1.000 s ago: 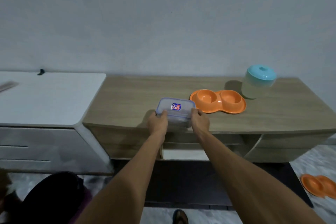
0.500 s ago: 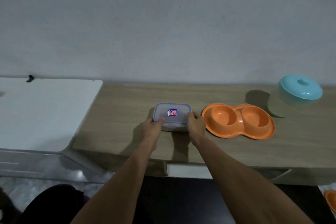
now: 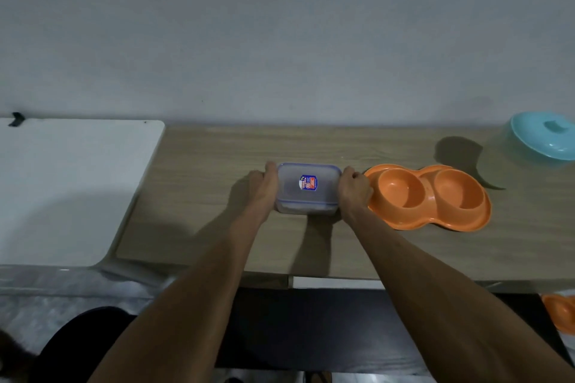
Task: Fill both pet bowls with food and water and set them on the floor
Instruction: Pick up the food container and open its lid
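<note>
Container (image 3: 308,188) pushed inward — left hand (image 3: 263,186), right hand (image 3: 353,190) fingers (image 3: 348,170) clasp it; orange bowl (image 3: 427,193) empty.

On the counter (image 3: 389,246), container (image 3: 306,188) lies left of double bowl (image 3: 427,196).

Empty orange double bowl (image 3: 427,196) lies flat beside lidded clear container (image 3: 308,188).

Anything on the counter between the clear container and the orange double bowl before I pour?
Nothing loose lies between them. Only the right hand, gripping the container's right end, sits in the gap beside the double bowl's left rim. The left hand grips the other end. The lid is still on.
</note>
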The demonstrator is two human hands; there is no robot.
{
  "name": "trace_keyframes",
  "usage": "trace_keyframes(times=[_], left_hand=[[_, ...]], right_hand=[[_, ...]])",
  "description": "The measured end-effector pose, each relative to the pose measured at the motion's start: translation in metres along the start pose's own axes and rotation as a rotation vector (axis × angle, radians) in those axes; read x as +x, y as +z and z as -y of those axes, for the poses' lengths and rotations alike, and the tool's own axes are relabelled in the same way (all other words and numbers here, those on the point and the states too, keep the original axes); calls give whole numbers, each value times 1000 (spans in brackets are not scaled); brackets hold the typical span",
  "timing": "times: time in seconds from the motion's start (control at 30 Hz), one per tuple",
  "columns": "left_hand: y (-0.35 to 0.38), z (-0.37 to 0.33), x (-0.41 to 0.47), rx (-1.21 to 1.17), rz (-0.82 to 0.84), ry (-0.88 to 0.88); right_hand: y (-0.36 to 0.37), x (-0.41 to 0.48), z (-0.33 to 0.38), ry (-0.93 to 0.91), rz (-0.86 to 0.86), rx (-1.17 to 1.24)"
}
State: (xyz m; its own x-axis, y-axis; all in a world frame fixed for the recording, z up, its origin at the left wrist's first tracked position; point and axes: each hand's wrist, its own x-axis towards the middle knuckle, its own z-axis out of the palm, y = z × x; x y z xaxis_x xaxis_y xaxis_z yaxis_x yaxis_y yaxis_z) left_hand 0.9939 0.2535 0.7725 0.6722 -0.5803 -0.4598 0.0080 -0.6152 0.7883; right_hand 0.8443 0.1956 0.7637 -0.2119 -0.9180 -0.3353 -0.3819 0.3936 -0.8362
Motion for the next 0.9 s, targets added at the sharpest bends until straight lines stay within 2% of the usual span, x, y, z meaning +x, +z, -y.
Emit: trace_keyframes(times=[0.13, 0.2, 0.3, 0.4, 0.53, 0.73, 0.83, 0.9], left_hand=[[14, -14, 16, 188, -63, -57], [21, -8, 25, 321, -132, -50], [30, 5, 36, 387, -187, -43], [28, 2, 32, 346, -191, -66], [28, -4, 25, 199, -116, -92], [22, -2, 18, 251, -264, -64], [20, -2, 11, 112, -262, -69], [15, 4, 5, 9, -316, -90]], right_hand=[[4, 11, -8, -20, 25, -75], [8, 14, -12, -15, 47, -61], [12, 18, -17, -9, 60, -9], [11, 16, -16, -110, -1, -76], [13, 18, -18, -171, -43, -131], [9, 14, -10, -158, -94, -285], [8, 15, -4, -358, -186, -517], [12, 17, 7, -510, -176, -618]])
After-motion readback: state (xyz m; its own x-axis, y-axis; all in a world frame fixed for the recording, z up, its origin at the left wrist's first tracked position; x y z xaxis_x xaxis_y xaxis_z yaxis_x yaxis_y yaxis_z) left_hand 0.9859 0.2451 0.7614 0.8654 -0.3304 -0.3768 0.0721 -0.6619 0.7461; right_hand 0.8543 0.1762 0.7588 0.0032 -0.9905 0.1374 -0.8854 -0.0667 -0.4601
